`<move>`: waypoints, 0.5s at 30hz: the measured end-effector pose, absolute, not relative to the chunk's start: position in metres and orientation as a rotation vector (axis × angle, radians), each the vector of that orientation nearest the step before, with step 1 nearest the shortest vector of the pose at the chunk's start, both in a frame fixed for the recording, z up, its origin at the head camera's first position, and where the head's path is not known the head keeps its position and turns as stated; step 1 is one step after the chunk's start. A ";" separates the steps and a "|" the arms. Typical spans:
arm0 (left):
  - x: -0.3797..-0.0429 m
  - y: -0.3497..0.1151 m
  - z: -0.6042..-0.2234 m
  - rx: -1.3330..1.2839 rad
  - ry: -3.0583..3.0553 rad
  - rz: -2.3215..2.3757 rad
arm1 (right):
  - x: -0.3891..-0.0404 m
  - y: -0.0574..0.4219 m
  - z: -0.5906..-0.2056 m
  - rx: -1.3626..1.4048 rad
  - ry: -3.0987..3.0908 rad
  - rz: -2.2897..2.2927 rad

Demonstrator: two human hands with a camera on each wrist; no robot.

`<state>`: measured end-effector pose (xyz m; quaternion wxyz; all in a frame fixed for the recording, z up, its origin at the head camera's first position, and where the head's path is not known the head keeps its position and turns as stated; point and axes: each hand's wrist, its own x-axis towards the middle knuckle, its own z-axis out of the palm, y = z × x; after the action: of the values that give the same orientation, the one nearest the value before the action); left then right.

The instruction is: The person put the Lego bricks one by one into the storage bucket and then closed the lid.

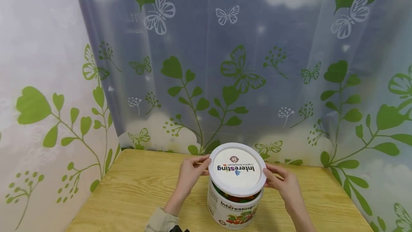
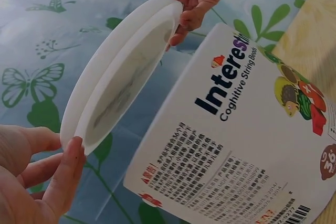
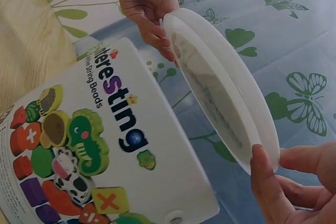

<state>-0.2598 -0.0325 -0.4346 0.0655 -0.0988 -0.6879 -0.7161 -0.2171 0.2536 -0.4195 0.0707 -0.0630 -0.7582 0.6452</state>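
Note:
A round white lid [image 1: 237,185] with "Interesting" printed on top is held above a white tub [image 1: 215,203], apart from its rim in both wrist views. Colourful pieces [image 1: 239,199] show in the gap between them in the head view. My left hand [image 1: 190,173] pinches the lid's left edge between thumb and fingers. On the opposite edge, my right hand [image 1: 284,183] pinches the lid the same way. The lid's hollow underside [image 2: 126,90] faces the tub. Printed pictures of beads [image 3: 86,140] cover the tub's side.
The tub stands on a wooden table [image 1: 145,182]. Behind the table hangs a curtain [image 1: 193,81] printed with green leaves and butterflies, and a pale patterned sheet [image 1: 42,63] runs along the left side.

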 end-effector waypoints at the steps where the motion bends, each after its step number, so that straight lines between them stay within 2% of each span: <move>1: -0.260 -0.032 -0.437 -0.291 -2.085 -2.157 | -0.217 0.254 -0.421 -0.194 -2.287 1.947; 15: -0.261 -0.028 -0.458 -0.233 -2.256 -2.027 | -0.213 0.259 -0.441 -0.250 -2.416 1.906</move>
<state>-0.2609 -0.0277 -0.4584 0.0500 -0.0766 -0.7408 -0.6655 -0.2132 0.2590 -0.4411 0.0270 -0.0808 -0.7823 0.6170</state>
